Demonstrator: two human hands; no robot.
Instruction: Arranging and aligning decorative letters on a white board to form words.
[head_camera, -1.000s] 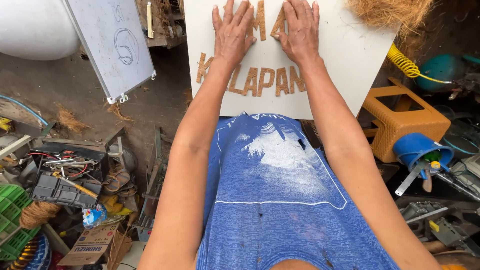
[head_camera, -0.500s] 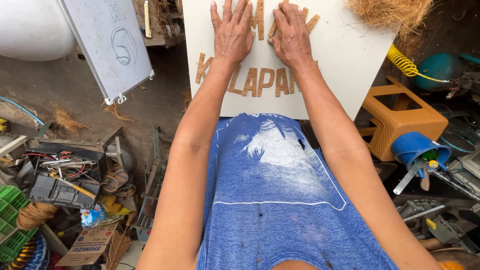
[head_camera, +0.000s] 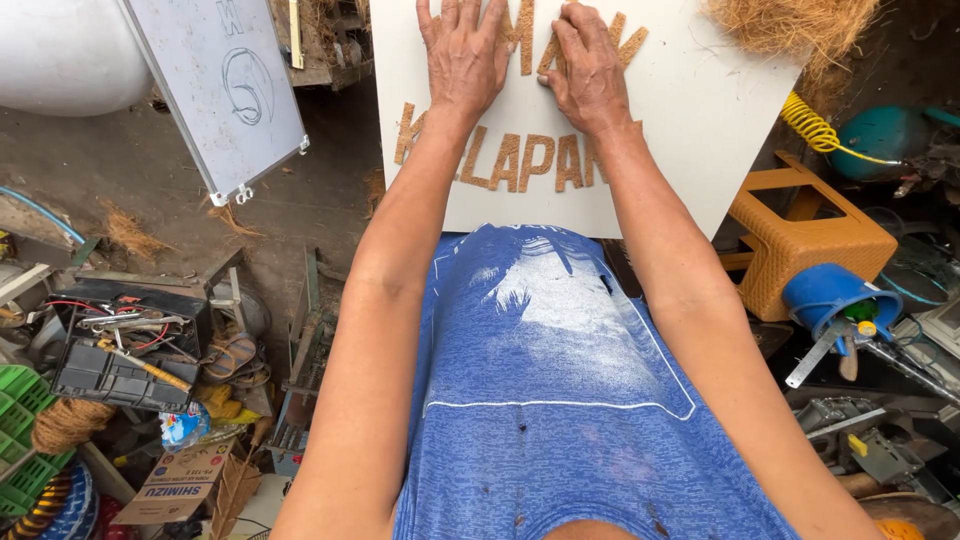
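On the white board (head_camera: 690, 110), both hands (head_camera: 465, 55) press flat, empty, beside a blue tool-filled bucket (head_camera: 835, 300).

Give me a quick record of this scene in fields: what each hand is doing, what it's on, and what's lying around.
left hand: flat, palm down on the white board, over the brown fibre letters
right hand: fingers curled, pressing on the upper row of letters
board position: resting on the person's lap, above the blue shirt
fibre: loose clump of coconut fibre on the board's top right corner
right side: orange plastic stool, blue cup with tools, yellow coiled hose
left side: second white board, black toolbox, green crate
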